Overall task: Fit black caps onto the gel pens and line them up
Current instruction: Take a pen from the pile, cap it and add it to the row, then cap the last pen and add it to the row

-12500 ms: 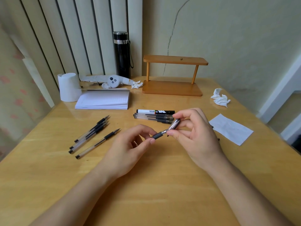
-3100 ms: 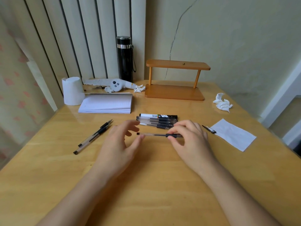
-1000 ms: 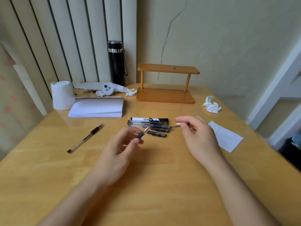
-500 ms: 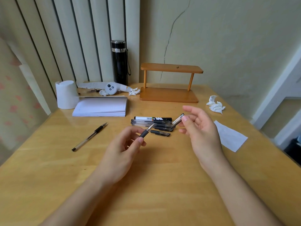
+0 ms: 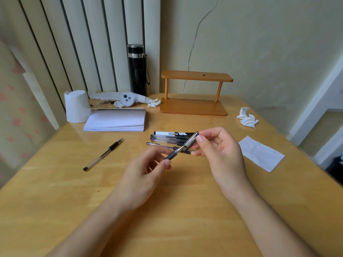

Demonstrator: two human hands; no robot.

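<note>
Left hand [image 5: 143,175] is pinching one uncapped gel pen with a black rubber grip [image 5: 171,155], tip angling up-right above the light wooden table [image 5: 55,201]. Right hand [image 5: 220,154] is gripping one clear cap with a black end [image 5: 192,140] between thumb and fingers, its open mouth meeting the pen tip. Behind them a row of about four capped clear gel pens [image 5: 167,139] is lying beside one white-and-black marker [image 5: 172,133]. One more uncapped clear pen [image 5: 103,154] is lying alone at left.
</note>
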